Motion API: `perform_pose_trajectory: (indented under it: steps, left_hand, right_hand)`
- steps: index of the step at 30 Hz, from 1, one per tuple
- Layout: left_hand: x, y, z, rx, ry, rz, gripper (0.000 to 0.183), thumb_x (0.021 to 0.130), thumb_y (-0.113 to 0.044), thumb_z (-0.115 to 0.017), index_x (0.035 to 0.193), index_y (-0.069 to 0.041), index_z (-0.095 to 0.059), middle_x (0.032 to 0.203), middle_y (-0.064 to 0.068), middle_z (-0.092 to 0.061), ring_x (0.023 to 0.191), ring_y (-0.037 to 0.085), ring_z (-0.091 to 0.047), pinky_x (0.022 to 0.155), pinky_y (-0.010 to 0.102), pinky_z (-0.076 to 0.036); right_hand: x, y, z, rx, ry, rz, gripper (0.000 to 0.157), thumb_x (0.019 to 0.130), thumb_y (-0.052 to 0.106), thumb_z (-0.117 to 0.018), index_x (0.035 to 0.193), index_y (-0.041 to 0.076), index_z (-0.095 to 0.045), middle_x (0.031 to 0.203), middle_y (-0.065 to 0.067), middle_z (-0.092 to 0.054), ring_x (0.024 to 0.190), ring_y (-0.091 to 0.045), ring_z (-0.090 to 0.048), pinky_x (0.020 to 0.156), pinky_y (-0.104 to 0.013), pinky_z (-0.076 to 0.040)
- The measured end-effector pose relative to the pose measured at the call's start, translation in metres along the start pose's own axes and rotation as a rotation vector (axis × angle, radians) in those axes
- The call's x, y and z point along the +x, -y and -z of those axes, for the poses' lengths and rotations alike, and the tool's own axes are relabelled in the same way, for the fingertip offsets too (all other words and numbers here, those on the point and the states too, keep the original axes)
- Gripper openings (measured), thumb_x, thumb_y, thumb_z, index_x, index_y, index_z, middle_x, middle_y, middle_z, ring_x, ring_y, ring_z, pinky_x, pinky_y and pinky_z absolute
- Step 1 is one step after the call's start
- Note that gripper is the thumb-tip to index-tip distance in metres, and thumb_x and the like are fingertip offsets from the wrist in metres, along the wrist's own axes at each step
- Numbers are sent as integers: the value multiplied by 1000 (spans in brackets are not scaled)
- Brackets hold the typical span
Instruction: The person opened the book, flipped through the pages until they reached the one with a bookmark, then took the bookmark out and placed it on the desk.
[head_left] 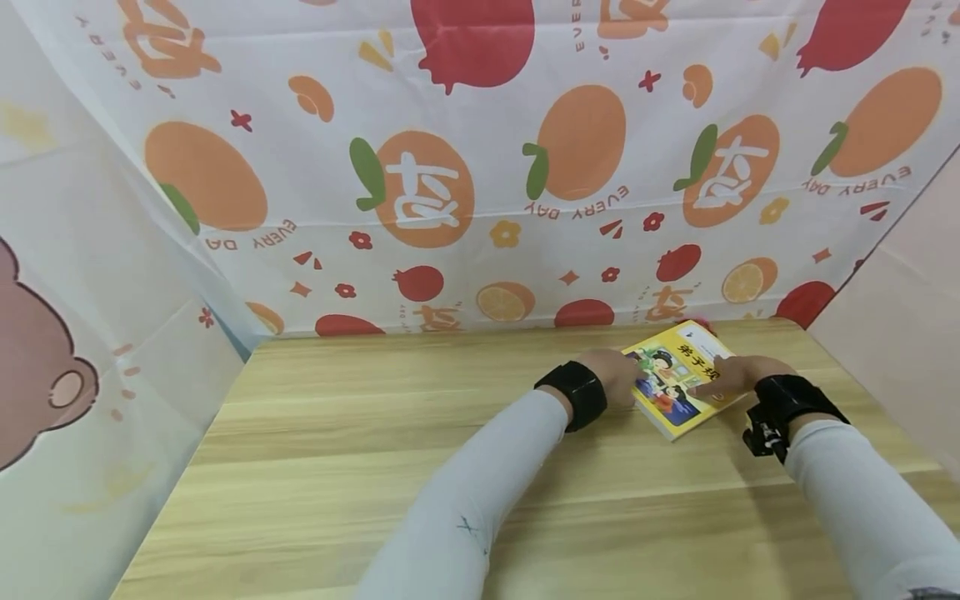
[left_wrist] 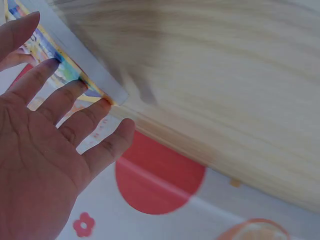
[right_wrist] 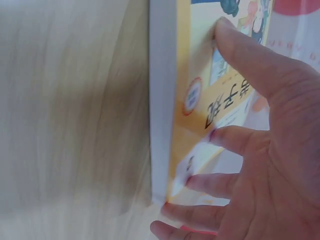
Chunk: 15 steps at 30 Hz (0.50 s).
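Observation:
A yellow paperback book (head_left: pixel 678 379) with cartoon children and Chinese characters on its cover lies at an angle near the table's back right. My left hand (head_left: pixel 617 377) is at the book's left side; in the left wrist view its fingers (left_wrist: pixel 72 97) are extended, tips at the cover's edge. Over the right part of the cover is my right hand (head_left: pixel 738 375). The right wrist view shows its thumb (right_wrist: pixel 245 52) lying on the cover and its other fingers spread, with tips at the cover and near its corner. White page edges (right_wrist: pixel 162 100) show along the book's side.
The wooden table (head_left: pixel 360 450) stretches out to the left and in front of the book. A fruit-print cloth (head_left: pixel 480 183) hangs along the back edge, with pale printed sheets (head_left: pixel 67 208) at the sides. Black bands (head_left: pixel 573 393) circle both wrists.

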<state>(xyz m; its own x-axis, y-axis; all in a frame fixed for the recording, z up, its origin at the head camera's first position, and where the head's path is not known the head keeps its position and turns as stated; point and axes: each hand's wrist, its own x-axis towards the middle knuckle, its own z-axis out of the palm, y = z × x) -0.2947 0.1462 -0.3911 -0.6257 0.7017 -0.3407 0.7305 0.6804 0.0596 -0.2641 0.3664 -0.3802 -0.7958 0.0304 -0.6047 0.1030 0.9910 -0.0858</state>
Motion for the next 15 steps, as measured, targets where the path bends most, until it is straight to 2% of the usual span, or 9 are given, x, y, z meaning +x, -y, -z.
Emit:
perform_pose_trajectory:
  steps: [3, 5, 9, 12, 15]
  left_hand:
    - [-10, 7, -6, -34, 18, 23, 60, 81, -30, -56, 135, -41, -34, 131, -8, -46, 98, 10, -43, 85, 28, -39]
    - [-17, 10, -9, -45, 26, 35, 60, 81, -29, -55, 135, -43, -33, 135, -9, -43, 99, 10, -41, 85, 28, -38]
    - [-32, 18, -12, -74, 55, 47, 61, 82, -28, -54, 135, -45, -31, 140, -13, -37, 101, 10, -39, 88, 29, -36]
    - [-45, 27, -12, -118, 73, 32, 59, 82, -33, -56, 136, -41, -34, 135, -9, -43, 101, 11, -40, 90, 30, -35]
    - [-58, 39, -11, -137, 80, 20, 59, 81, -37, -58, 136, -35, -37, 121, -3, -50, 97, 14, -42, 90, 32, -37]
  right_hand:
    - [-1, 11, -1, -56, 1, 28, 96, 79, 62, -48, 123, -21, -33, 115, -41, -44, 101, -45, -43, 92, -62, -35]
    - [-3, 18, -2, -68, 1, 30, 90, 79, 62, -49, 118, -19, -41, 103, -33, -51, 92, -40, -46, 87, -59, -39]
    - [-10, 35, -5, -79, 4, 33, 80, 78, 62, -50, 105, -14, -51, 87, -19, -51, 81, -32, -47, 80, -51, -41]
    - [-13, 51, -5, -99, -2, 53, 75, 77, 62, -51, 97, -10, -53, 81, -14, -49, 77, -28, -46, 73, -43, -40]
    - [-14, 69, -4, -114, -16, 79, 70, 76, 62, -51, 92, -6, -52, 77, -12, -46, 73, -25, -45, 67, -38, -34]
